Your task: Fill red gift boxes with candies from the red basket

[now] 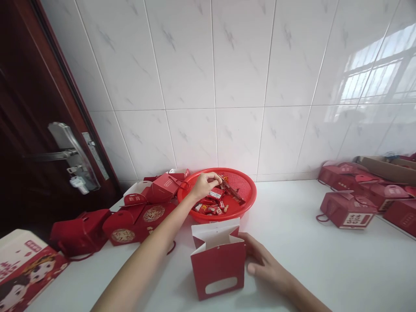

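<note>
- Left hand [204, 186]: thumb and index fingertips pinched together at the upper end of a long, wrapped bar [234, 196]; a firm hold cannot be confirmed.
- Right hand [264, 265]: thumb spread clear of the fingers; fingertips hidden behind the right side of the gift box [219, 265].
- Gift box: upright on the white tabletop [286, 247], top open, red outside, white inside, oval light patch low on the near panel; its floor is not visible.
- Bar: dark brown-red, slanting across the red mesh basket [246, 189]; lettering illegible.
</note>
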Demonstrator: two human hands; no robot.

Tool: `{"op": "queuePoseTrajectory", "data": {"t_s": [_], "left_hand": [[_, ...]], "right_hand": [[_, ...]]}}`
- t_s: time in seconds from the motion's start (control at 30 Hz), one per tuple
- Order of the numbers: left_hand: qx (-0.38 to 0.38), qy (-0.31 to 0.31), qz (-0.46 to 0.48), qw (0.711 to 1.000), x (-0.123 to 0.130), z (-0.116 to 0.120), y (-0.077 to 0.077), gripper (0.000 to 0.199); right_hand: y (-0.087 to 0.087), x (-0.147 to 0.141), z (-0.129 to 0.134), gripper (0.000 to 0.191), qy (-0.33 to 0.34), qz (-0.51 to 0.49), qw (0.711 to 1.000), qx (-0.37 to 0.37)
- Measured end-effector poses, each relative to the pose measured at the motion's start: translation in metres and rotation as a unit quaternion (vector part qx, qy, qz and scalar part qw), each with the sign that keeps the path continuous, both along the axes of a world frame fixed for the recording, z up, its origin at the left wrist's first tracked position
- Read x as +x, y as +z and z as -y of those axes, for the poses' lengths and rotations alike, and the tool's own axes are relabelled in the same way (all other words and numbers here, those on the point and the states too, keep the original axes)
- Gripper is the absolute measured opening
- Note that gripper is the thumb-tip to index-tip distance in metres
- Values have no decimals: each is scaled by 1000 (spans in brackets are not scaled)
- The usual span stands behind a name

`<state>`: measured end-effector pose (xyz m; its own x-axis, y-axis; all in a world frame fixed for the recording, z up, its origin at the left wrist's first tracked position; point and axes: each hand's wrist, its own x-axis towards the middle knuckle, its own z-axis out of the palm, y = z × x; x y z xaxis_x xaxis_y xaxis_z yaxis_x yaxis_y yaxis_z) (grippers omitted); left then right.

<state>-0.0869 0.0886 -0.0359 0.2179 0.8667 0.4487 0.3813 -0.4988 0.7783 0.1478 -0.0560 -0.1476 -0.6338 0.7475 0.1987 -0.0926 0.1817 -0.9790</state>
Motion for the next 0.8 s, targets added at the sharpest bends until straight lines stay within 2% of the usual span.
{"op": "queuePoseTrajectory", "data": {"t_s": [0.13, 0.23, 0.3, 0.4, 0.5, 0.6, 0.7, 0.73, 0.8], "left_hand": [[38, -88, 80, 992, 12, 15, 19, 11], [44, -153, 113, 981, 23, 28, 34, 14], [27, -195, 109, 974, 31, 37, 41, 17], [-16, -254, 77, 964, 45, 47, 45, 18], [-33, -305, 31, 951, 59, 51, 42, 15], [-39, -354, -16, 934, 70, 51, 38, 15], [-55, -366, -50, 928, 73, 46, 37, 16], [-60, -351, -57, 933, 71, 44, 38, 17], [-67, -282, -80, 954, 62, 35, 39, 17]], "right_hand": [[-4, 7, -9, 67, -54, -77, 994, -60], [-2, 16, -17, 62, -111, -124, 982, -91], [5, 21, -20, 61, -124, -156, 973, -113], [16, 26, -20, 61, -84, -195, 967, -139], [23, 26, -15, 57, -40, -194, 971, -136], [25, 26, -9, 52, -39, -182, 973, -136], [23, 28, -7, 40, -77, -179, 969, -153], [22, 28, -7, 35, -95, -181, 965, -162], [19, 29, -9, 31, -128, -185, 958, -180]]}}
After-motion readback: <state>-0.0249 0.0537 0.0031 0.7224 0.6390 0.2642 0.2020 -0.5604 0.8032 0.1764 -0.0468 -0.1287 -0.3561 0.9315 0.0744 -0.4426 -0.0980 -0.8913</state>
